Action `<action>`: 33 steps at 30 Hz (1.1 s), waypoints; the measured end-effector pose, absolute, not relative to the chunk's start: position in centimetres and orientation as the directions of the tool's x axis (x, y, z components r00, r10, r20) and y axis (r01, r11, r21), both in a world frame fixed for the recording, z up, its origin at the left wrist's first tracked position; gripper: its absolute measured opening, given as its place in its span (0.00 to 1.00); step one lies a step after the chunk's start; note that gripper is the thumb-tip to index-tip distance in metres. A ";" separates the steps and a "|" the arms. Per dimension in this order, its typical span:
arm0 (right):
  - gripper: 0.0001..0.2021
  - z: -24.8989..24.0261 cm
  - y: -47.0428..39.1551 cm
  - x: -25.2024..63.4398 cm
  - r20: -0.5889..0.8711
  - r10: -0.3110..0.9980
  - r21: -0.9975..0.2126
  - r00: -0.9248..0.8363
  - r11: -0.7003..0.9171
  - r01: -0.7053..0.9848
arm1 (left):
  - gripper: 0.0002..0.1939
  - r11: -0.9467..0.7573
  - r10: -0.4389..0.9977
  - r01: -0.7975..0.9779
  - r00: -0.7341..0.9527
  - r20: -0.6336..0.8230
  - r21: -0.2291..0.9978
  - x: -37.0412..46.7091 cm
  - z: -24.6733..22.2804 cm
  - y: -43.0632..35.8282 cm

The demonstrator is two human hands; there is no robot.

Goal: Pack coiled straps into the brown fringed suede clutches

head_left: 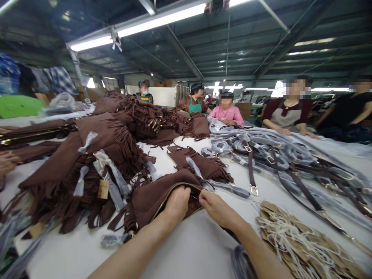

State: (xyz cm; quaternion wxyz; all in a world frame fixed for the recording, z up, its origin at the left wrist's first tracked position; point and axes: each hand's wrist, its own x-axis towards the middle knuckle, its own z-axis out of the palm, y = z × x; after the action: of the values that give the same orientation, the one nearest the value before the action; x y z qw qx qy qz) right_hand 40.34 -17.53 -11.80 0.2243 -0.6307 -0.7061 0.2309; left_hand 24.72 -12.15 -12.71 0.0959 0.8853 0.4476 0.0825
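Observation:
A brown fringed bag (162, 190) lies on the white table in front of me, its zippered mouth spread open toward me. My left hand (177, 201) reaches into that mouth with curled fingers; what they grip inside is hidden. At the right end of the opening, my right hand (212, 205) pinches the bag's edge between thumb and fingers. Dark patterned lining shows between the two hands. Just beyond lies another brown fringed bag (200, 161), a plastic-wrapped strap piece beside it.
Brown fringed bags (110, 143) pile up at left, with plastic-wrapped parts and a tag. Straps (250, 166) in plastic with metal clasps cover the right. Cardboard tags (302, 240) with white strings sit near right. Several people are around the table; another person's hand (8, 162) shows far left.

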 end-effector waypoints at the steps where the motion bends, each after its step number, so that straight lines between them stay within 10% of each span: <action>1: 0.09 -11.7 -17.6 40.3 0.029 0.995 -0.605 -0.099 0.097 0.791 | 0.19 -0.580 0.809 0.776 0.584 0.065 0.248 24.4 -12.7 -12.4; 33: 0.08 -12.5 -17.6 39.3 0.141 0.982 -0.687 -0.126 0.188 0.702 | 0.21 -0.635 0.760 0.621 0.610 0.225 0.460 22.4 -13.0 -12.6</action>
State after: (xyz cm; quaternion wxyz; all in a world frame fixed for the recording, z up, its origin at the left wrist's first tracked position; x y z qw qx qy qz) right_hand 39.29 -17.56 -12.47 0.2959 -0.5913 -0.7118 0.2369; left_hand 22.45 -12.59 -13.03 0.1706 0.8809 0.3919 0.2033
